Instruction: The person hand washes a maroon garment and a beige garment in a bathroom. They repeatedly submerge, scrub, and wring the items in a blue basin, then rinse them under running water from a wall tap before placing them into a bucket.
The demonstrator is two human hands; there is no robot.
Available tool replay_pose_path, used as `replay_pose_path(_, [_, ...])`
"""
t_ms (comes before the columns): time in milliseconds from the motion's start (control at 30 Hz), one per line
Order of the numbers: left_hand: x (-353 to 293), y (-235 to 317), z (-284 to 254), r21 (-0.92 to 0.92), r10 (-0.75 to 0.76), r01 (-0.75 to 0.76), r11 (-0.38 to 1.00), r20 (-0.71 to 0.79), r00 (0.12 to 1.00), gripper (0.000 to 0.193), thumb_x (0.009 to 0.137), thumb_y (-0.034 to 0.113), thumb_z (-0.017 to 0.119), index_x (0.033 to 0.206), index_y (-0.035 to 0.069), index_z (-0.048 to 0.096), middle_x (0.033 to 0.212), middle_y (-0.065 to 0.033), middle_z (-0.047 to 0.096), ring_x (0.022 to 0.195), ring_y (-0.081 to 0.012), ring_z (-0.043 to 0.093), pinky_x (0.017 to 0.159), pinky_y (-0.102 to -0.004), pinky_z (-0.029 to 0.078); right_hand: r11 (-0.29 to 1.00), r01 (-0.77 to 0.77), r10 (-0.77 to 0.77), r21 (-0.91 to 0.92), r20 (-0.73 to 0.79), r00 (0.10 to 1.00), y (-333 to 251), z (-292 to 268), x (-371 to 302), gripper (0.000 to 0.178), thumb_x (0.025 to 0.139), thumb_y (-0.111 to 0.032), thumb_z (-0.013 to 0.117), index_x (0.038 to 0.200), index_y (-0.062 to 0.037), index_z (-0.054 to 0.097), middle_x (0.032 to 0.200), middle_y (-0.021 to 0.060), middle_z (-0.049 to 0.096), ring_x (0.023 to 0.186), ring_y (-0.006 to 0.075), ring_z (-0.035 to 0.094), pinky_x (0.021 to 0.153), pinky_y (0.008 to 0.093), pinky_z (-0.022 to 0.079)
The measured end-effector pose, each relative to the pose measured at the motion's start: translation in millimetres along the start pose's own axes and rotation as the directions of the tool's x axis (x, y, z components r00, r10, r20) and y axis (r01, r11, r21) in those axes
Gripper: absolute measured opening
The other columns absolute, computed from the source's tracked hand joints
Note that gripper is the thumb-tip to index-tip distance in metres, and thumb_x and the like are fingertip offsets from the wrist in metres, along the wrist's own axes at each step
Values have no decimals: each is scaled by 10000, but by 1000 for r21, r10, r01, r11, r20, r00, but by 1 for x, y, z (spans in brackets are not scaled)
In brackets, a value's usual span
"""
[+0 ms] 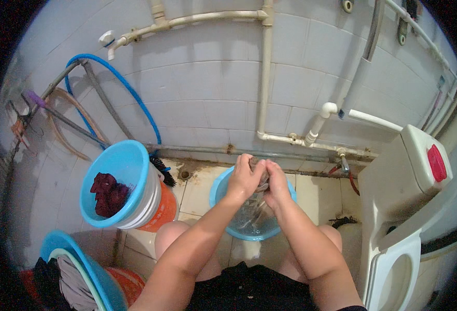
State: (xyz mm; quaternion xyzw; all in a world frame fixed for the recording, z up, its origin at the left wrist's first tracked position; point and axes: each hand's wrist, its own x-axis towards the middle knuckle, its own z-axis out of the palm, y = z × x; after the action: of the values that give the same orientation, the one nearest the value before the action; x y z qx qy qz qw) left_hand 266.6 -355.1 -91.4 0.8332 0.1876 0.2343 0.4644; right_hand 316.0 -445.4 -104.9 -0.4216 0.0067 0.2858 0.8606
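Clenched around a bunched, wet, grey-brown cloth: left grip and right grip, side by side, with thumbs close together at the top. Held over the far half of a round light-blue basin, with more greyish fabric visible below in its shallow water. Cannot tell whether all one piece. Reaching in from the lower edge, bare forearms, with bent knees to either side and black clothing between.

Under the basin, pale tiled floor. To the left, perched on a white-and-orange bucket, a second blue basin with dark-red cloth inside. Just behind that bucket, a black-bristled brush; near it, a floor drain. At lower left, more tubs, blue and pale green, holding grey fabric and black fabric.

To the right, a white toilet with a red button on its tank. Along the tiled wall, cream pipes, a white-handled tap and, looped at left, a blue hose.
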Motion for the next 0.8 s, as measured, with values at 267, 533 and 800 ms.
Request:
replay_pose_path(267, [14,-17,-82,-675,-273,388,627,277,921,614,756,185,655,1224,-9,310,1069,-127,502,966,-199,502,778,-322,447,963,-234,263,-137,268,927,-6,26,-26,397,891,-196,488,1252,-76,376,1179,91,479,1048,212,497,899,367,409])
replay_pose_path(533, [16,-35,-222,-837,-436,-204,507,-454,777,716,770,193,652,1308,29,210,1208,-156,413,1124,-271,407,939,-384,354,911,-288,374,-297,296,879,22,32,-24,444,858,-139,543,1265,-65,383,1187,91,479,1040,209,500,879,351,430])
replay_pose_path(800, [14,-64,-252,-560,-433,-184,807,-775,460,731,751,99,617,1351,59,201,1289,-156,226,1179,-274,318,945,-374,338,864,-261,365,-431,176,914,31,4,-11,299,865,-154,531,1148,-63,490,1073,53,535,956,177,527,800,317,457])
